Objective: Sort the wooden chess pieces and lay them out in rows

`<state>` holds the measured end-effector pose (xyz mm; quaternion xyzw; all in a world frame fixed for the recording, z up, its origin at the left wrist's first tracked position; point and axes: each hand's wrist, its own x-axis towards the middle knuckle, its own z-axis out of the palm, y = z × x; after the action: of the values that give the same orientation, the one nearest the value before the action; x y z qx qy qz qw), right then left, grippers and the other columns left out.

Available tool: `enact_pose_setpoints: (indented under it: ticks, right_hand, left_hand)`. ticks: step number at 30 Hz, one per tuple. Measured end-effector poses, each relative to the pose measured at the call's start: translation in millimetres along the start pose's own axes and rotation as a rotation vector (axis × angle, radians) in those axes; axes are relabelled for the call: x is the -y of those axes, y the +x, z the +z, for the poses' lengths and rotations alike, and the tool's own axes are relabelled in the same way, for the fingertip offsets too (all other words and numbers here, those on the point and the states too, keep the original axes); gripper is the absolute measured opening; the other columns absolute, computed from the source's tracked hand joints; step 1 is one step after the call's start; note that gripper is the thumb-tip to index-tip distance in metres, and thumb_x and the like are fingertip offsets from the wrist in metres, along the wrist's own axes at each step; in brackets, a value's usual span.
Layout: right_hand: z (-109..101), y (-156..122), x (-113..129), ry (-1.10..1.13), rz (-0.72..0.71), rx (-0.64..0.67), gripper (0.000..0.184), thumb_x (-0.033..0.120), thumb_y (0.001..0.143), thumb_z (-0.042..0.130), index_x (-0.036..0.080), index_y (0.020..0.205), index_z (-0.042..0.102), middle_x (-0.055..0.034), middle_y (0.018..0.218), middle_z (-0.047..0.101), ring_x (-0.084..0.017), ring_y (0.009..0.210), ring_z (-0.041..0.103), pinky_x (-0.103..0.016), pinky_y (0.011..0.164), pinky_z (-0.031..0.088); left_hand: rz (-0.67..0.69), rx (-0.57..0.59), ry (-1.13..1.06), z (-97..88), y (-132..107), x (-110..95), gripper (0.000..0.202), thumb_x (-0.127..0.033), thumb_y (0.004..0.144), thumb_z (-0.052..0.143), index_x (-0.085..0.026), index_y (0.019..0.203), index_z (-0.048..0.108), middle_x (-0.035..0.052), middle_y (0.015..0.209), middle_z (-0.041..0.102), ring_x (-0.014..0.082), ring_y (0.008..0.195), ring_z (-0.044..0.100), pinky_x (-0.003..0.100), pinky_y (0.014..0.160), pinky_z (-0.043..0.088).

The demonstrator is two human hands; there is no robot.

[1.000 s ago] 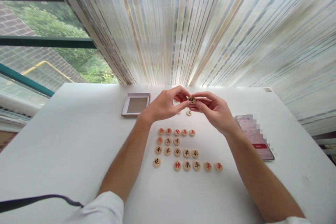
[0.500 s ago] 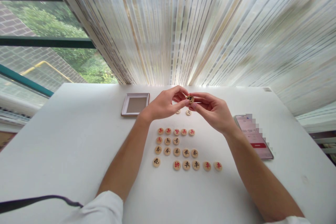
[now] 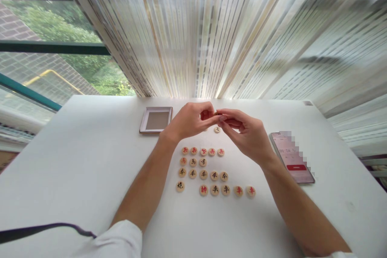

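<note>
Above the far part of the table, my left hand [image 3: 194, 117] and my right hand [image 3: 246, 132] meet, both closed in a pinch on one Chinese chess piece [image 3: 217, 113]. That piece is tipped nearly edge-on, and the fingers cover most of it. Just below the fingertips lies another piece [image 3: 217, 129] with a black character; one beside it is mostly hidden by my left hand. Nearer to me, round wooden pieces lie in rows: red soldiers [image 3: 203, 151], horses [image 3: 193, 162], black soldiers [image 3: 203, 175], and a front row with a black cannon [image 3: 180, 186] and a red general [image 3: 203, 190].
On the white table [image 3: 90, 169], an open shallow box [image 3: 146, 121] sits left of my hands. A phone [image 3: 292, 157] showing a timer lies beside my right forearm. Striped curtains [image 3: 205, 48] hang along the table's far edge, with a window at the left.
The piece between my fingers has turned from showing its black-marked face to nearly edge-on. My left hand has shifted slightly, covering more of it. The rows on the table are unchanged.
</note>
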<state>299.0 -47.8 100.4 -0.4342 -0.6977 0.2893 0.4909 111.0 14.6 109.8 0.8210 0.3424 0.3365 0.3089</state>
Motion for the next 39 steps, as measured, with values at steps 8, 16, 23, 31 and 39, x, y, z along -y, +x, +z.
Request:
enact_pose_setpoints:
  ticks: [8,16,23,31,39]
  right_hand:
    - [1.0,-0.1,0.5,0.001,-0.013,0.007,0.027,0.022,0.092,0.068,0.024,0.119,0.068,-0.0039,0.107,0.075,-0.021,0.096,0.074,-0.039,0.091,0.063]
    - [-0.1,3.2,-4.6,0.096,0.055,0.035,0.027,0.026,0.090,0.071,0.023,0.116,0.066,-0.0039,0.101,0.073,-0.020,0.090,0.073,-0.038,0.086,0.063]
    - [-1.2,4.6,-9.4,0.103,0.094,0.021,0.025,0.030,0.089,0.073,0.023,0.112,0.067,-0.0040,0.098,0.071,-0.020,0.090,0.071,-0.039,0.088,0.061]
    - [-1.6,7.5,-15.7,0.168,0.130,-0.007,0.025,0.033,0.087,0.074,0.023,0.108,0.068,-0.0033,0.094,0.070,-0.019,0.088,0.070,-0.036,0.082,0.062]
    - [-2.1,7.9,-17.5,0.233,0.165,-0.007,0.026,0.039,0.087,0.074,0.021,0.104,0.068,-0.0041,0.091,0.070,-0.020,0.087,0.072,-0.036,0.081,0.062]
  left_hand:
    - [0.027,0.072,0.019,0.9,-0.9,-1.3,0.035,-0.043,0.098,0.053,-0.016,0.078,0.063,-0.0012,0.067,0.062,0.0108,0.062,0.055,0.024,0.060,0.041]
    - [0.033,0.119,0.030,2.5,-0.2,-3.6,0.036,-0.040,0.103,0.043,-0.016,0.084,0.062,-0.0008,0.070,0.062,0.0111,0.063,0.054,0.025,0.061,0.040]
    - [-0.016,0.148,0.059,4.2,-1.2,-6.9,0.039,-0.040,0.106,0.035,-0.017,0.093,0.064,0.0012,0.078,0.065,0.0137,0.071,0.059,0.028,0.068,0.044]
    - [-0.078,0.168,0.023,3.3,-0.6,-8.3,0.045,-0.040,0.106,0.028,-0.018,0.077,0.054,0.0001,0.072,0.062,0.0134,0.067,0.058,0.030,0.069,0.046]
    - [-0.090,0.204,-0.133,4.7,-1.6,-5.5,0.025,-0.038,0.103,0.043,-0.018,0.103,0.058,0.0029,0.087,0.070,0.0147,0.079,0.065,0.029,0.071,0.051]
